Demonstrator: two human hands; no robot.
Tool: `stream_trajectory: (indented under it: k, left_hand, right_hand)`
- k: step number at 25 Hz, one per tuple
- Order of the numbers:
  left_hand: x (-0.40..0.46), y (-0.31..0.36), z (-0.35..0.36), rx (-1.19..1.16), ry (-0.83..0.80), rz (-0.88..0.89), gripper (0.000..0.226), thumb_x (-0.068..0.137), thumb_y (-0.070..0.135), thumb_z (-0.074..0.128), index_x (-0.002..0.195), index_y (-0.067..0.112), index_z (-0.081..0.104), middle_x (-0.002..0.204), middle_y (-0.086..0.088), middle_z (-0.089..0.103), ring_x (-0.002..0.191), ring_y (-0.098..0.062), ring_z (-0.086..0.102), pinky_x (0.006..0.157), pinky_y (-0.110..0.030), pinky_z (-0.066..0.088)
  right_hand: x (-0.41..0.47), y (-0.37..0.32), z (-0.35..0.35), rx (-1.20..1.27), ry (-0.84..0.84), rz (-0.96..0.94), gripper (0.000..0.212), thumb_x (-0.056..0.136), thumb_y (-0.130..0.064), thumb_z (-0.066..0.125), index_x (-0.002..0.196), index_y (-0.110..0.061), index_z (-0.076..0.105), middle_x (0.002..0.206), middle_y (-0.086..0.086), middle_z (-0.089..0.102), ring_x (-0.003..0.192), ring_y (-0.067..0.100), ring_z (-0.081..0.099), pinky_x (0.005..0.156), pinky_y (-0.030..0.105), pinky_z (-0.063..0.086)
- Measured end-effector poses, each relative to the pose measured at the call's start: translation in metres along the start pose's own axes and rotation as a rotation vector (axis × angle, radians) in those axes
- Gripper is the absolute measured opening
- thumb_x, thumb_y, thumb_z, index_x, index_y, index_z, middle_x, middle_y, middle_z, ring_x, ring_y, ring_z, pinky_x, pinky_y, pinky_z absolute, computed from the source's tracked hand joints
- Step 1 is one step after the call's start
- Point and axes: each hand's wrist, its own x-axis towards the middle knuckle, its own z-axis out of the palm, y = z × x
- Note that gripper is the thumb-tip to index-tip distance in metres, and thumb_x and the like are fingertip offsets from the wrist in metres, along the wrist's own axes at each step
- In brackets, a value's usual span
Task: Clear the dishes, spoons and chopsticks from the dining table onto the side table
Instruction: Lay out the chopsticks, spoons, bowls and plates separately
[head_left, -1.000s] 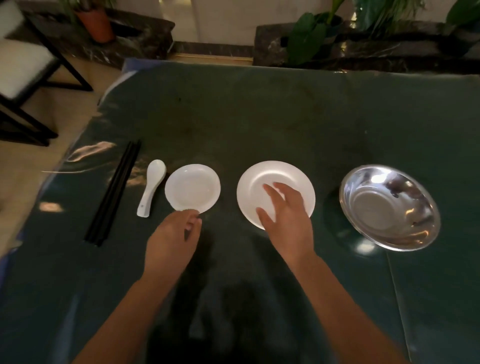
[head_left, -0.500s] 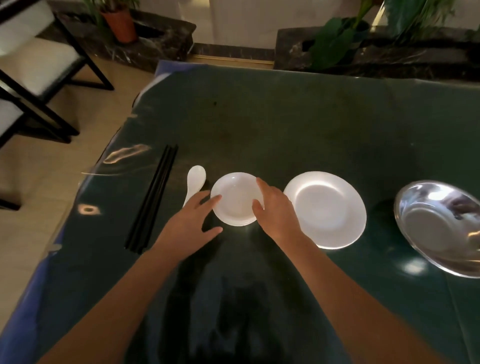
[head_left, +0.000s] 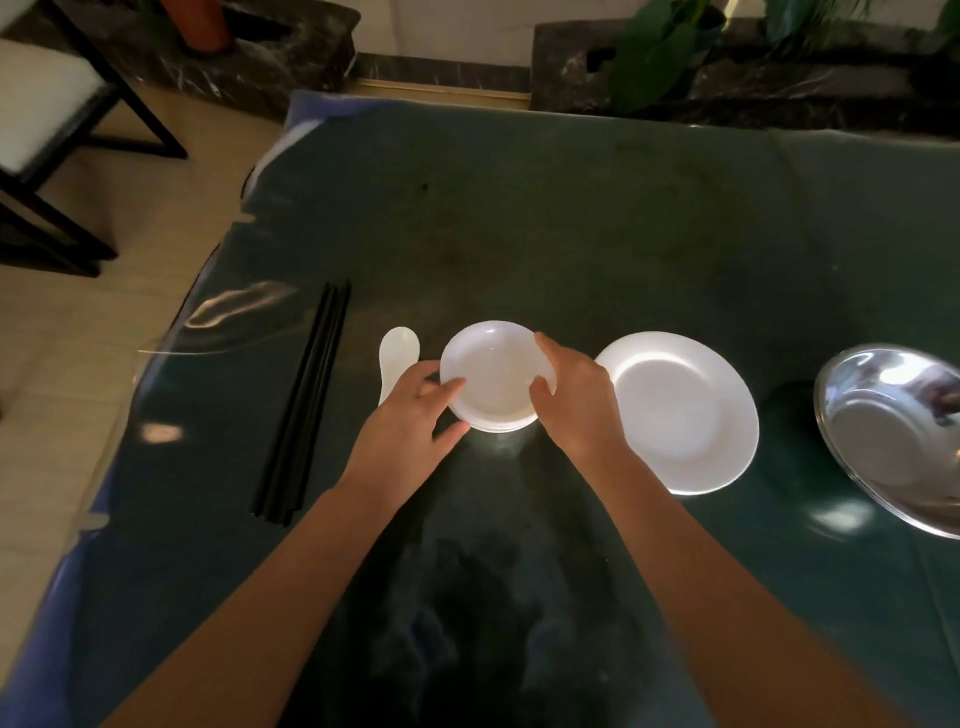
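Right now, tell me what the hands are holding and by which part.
Both hands grip the small white dish by its rim: left hand on the left edge, right hand on the right edge.

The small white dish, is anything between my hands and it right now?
Nothing visible. The left hand and right hand are already on opposite rims of the small white dish. The white spoon lies just left of it, partly behind the left hand. The side table is out of view.
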Motion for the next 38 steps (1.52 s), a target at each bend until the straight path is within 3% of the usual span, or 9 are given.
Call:
stream_trajectory:
  k: [4, 7, 12, 20, 24, 27, 31, 35, 38]
  left_hand:
    - [-0.019, -0.004, -0.004, -0.004, 0.017, -0.087, 0.073, 0.078, 0.025, 0.070, 0.140, 0.025, 0.032, 0.143, -0.005, 0.042, 0.118, -0.021, 0.054, 0.072, -0.039, 0.059]
    - [-0.045, -0.015, -0.010, -0.005, 0.041, -0.119, 0.078, 0.074, 0.026, 0.074, 0.140, 0.023, 0.033, 0.143, -0.008, 0.042, 0.119, -0.025, 0.053, 0.077, -0.038, 0.057]
    - [-0.077, -0.037, -0.009, -0.065, -0.114, -0.101, 0.082, 0.075, 0.017, 0.072, 0.143, 0.027, 0.027, 0.150, -0.006, 0.031, 0.130, -0.023, 0.043, 0.081, -0.033, 0.055]
    - [-0.060, -0.046, -0.016, 0.042, -0.044, -0.049, 0.047, 0.067, 0.006, 0.079, 0.112, 0.010, 0.066, 0.123, -0.010, 0.062, 0.100, -0.023, 0.066, 0.061, -0.030, 0.058]
    - [-0.055, -0.047, -0.013, -0.012, -0.062, -0.077, 0.036, 0.074, 0.000, 0.072, 0.109, 0.005, 0.066, 0.122, -0.011, 0.061, 0.092, -0.020, 0.067, 0.060, -0.033, 0.060]
    - [-0.053, -0.048, -0.011, -0.016, -0.067, -0.054, 0.038, 0.071, -0.002, 0.074, 0.108, 0.002, 0.066, 0.120, -0.016, 0.061, 0.090, -0.022, 0.067, 0.062, -0.038, 0.061]
    - [-0.043, -0.053, -0.008, -0.095, -0.038, -0.139, 0.031, 0.086, 0.011, 0.060, 0.117, 0.007, 0.061, 0.128, -0.009, 0.056, 0.102, -0.012, 0.059, 0.079, -0.028, 0.055]
    - [-0.041, -0.051, -0.009, -0.028, -0.023, -0.078, 0.028, 0.080, 0.004, 0.067, 0.109, 0.004, 0.066, 0.121, -0.013, 0.060, 0.092, -0.022, 0.066, 0.061, -0.038, 0.060]
    - [-0.041, -0.049, -0.010, -0.017, -0.016, -0.112, 0.033, 0.082, 0.007, 0.065, 0.115, 0.007, 0.063, 0.126, -0.011, 0.058, 0.096, -0.021, 0.065, 0.067, -0.036, 0.060]
  right_hand:
    - [0.004, -0.002, -0.006, 0.092, -0.015, 0.031, 0.044, 0.090, -0.022, 0.053, 0.133, -0.019, 0.046, 0.128, 0.007, 0.059, 0.113, 0.026, 0.056, 0.095, 0.036, 0.045]
    - [0.022, -0.013, -0.013, 0.064, 0.038, 0.057, 0.042, 0.088, -0.028, 0.056, 0.129, -0.020, 0.051, 0.127, 0.006, 0.058, 0.113, 0.024, 0.055, 0.096, 0.039, 0.046]
    - [0.059, -0.067, 0.003, 0.019, -0.055, -0.246, 0.036, 0.085, -0.023, 0.061, 0.121, -0.016, 0.059, 0.122, 0.008, 0.060, 0.110, 0.024, 0.057, 0.097, 0.033, 0.042]
    - [0.097, -0.103, 0.039, -0.215, -0.507, -0.388, 0.039, 0.086, -0.008, 0.055, 0.124, -0.015, 0.057, 0.128, 0.005, 0.058, 0.112, 0.019, 0.056, 0.085, 0.022, 0.038]
    - [0.100, -0.104, 0.047, -0.172, -0.467, -0.364, 0.032, 0.087, -0.002, 0.050, 0.114, -0.011, 0.065, 0.119, 0.006, 0.066, 0.090, 0.015, 0.061, 0.076, 0.019, 0.041]
    - [0.102, -0.104, 0.051, -0.159, -0.430, -0.347, 0.029, 0.088, -0.004, 0.050, 0.110, -0.012, 0.068, 0.115, 0.006, 0.068, 0.073, 0.008, 0.053, 0.070, 0.018, 0.042]
    - [0.108, -0.107, 0.053, -0.136, -0.391, -0.312, 0.026, 0.088, -0.006, 0.052, 0.109, -0.011, 0.068, 0.111, 0.008, 0.069, 0.069, 0.011, 0.054, 0.063, 0.017, 0.041]
    - [0.113, -0.108, 0.054, -0.107, -0.388, -0.276, 0.025, 0.087, -0.006, 0.054, 0.107, -0.009, 0.069, 0.108, 0.010, 0.069, 0.072, 0.013, 0.056, 0.070, 0.020, 0.044]
    - [0.115, -0.105, 0.055, -0.075, -0.412, -0.231, 0.024, 0.087, -0.009, 0.056, 0.107, -0.010, 0.068, 0.106, 0.010, 0.069, 0.075, 0.016, 0.063, 0.068, 0.020, 0.049]
